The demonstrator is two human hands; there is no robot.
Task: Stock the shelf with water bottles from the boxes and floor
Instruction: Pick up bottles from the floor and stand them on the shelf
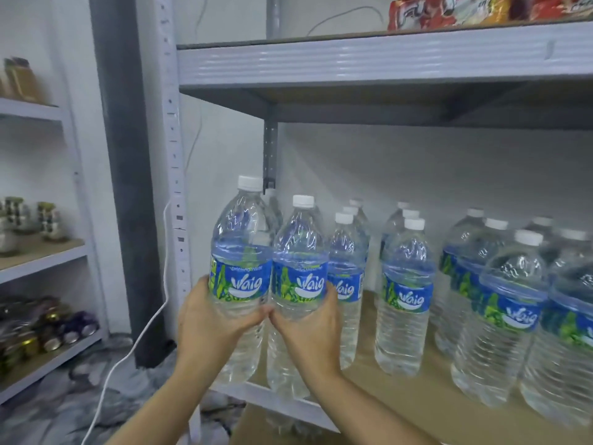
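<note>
The left bottle (239, 277) and the right bottle (300, 281) are held upright, side by side and touching, at the front left corner of the shelf (417, 409), and are judged not yet set down. The left hand (208, 319) is wrapped round the first and the right hand (308, 326) round the second, low on the bodies, with both arms stretched forward. At 3 o'clock, stocked bottles (406, 293) are already ranged in rows, so much seems done. How many are left cannot be told. Jars (48, 220) are seen at 9 o'clock.
</note>
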